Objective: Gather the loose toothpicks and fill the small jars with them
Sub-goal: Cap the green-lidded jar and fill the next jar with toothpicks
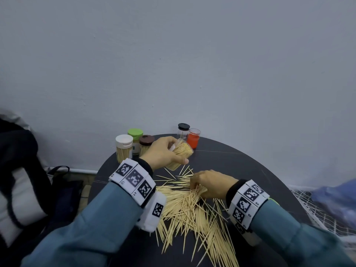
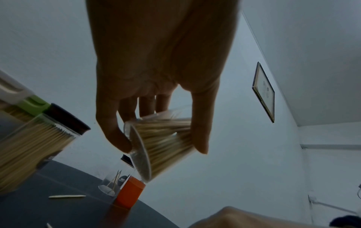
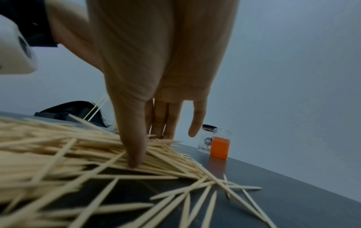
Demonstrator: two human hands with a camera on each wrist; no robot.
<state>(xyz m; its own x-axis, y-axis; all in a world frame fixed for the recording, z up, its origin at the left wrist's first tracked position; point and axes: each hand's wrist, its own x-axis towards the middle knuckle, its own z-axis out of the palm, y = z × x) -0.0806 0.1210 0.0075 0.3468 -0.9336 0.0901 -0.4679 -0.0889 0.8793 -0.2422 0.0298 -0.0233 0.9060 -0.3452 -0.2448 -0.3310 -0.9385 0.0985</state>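
Toothpicks [image 1: 194,211] lie loose in a broad heap across the near half of the round dark table [image 1: 240,157], spreading from the middle out toward six o'clock, where the bottom edge of the head view cuts the pile off. The left hand [image 1: 163,153] grips a clear open jar [image 1: 182,154], tilted with its mouth toward one o'clock and already packed with sticks; the thumb lies along the near side and the fingers wrap the far side. From the left wrist that jar [image 2: 162,143] is seen mostly from its base, so its mouth is hidden. I cannot tell whether it rests on the table or is held just off it.

The right hand [image 1: 211,183] is down on the heap at about three o'clock of the table's middle, fingers extended into the sticks and the thumb [image 3: 134,148] pressing on them. Whether any sticks are actually pinched is hard to make out, since the fingertips are buried behind the thumb and the picture is blurred there.

At eleven o'clock stand three capped jars close together: a white-lidded jar [image 1: 124,148], a green-lidded jar [image 1: 135,138] partly hidden behind it, and a brown-lidded jar [image 1: 146,144] partly covered by the left hand. At twelve o'clock, a black-lidded jar [image 1: 183,131] holds only a few sticks, and an orange jar [image 1: 193,138] stands just beside it, its contents not visible.

A dark bag [image 1: 23,170] at nine o'clock is cut off by the edge.
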